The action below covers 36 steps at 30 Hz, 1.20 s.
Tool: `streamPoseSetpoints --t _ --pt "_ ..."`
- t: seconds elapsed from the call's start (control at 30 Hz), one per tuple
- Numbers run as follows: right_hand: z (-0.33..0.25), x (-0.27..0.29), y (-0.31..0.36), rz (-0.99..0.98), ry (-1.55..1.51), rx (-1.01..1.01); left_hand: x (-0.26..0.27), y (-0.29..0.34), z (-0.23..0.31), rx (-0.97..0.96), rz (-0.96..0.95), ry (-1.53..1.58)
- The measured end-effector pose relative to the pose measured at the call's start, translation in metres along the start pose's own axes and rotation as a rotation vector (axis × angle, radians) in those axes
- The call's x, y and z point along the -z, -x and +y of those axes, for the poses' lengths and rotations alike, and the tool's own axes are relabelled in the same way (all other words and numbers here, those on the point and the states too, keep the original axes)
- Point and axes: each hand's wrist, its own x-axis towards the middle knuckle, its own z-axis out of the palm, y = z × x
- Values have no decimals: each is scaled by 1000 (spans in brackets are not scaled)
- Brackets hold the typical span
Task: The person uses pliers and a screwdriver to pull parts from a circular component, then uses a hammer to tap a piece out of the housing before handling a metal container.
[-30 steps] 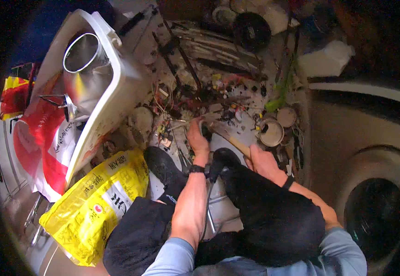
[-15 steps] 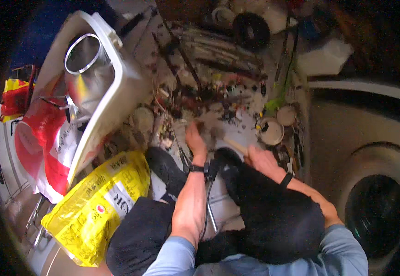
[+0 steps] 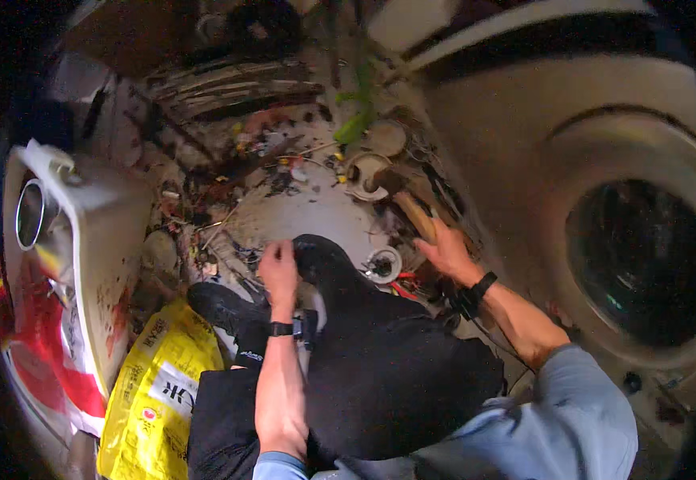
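Grips a wooden-handled tool (image 3: 417, 216) in the right hand (image 3: 450, 254), with fingers wrapped round the near end of the handle, just below and to the right of the pale round pot (image 3: 362, 193). Seems, judging by the reach, to be at a step of holding the tool out beside the pot. Would call, for any further move, for a secure hold and a steady wrist, so as not to knock the pot. Appears light brown and plain along the handle, darker toward the far end; blurs too much there to tell the head's shape, or any contact with the pot. Holds the left hand (image 3: 278, 270) well apart, below and to the left of the pot, with fingers curled; cannot tell whether pinching anything small. Includes, around this, a small white cup (image 3: 398, 262) of dark bits below the pot, red handles (image 3: 402, 290) lower again, and a green object (image 3: 354, 126) just above the pot. Takes in, farther out, a yellow bag (image 3: 152, 392) to the pot's lower left and a front-loading machine (image 3: 636, 248) to its right
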Motion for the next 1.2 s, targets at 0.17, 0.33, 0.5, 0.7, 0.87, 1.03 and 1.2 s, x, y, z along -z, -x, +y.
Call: streamPoseSetpoints --t 0.17,0.33,0.5,0.7,0.87,1.03,1.2 --pt "90 -14 26 173 19 49 34 4 -2 127 -68 -117" --pt "86 -34 44 102 -76 55 93 11 -51 108 -64 -262" --pt "81 -61 51 84 -34 20 76 23 -87 240 -120 -378" --pt "61 -83 63 -45 23 163 63 20 -131 238 -294 -353" --pt "77 -102 68 -38 30 39 22 25 -161 194 -466 -17" --pt "21 -112 43 101 -116 35 83 -8 -206 180 -515 26" --pt "13 -107 39 -57 -223 -92 84 14 -162 361 -406 271"
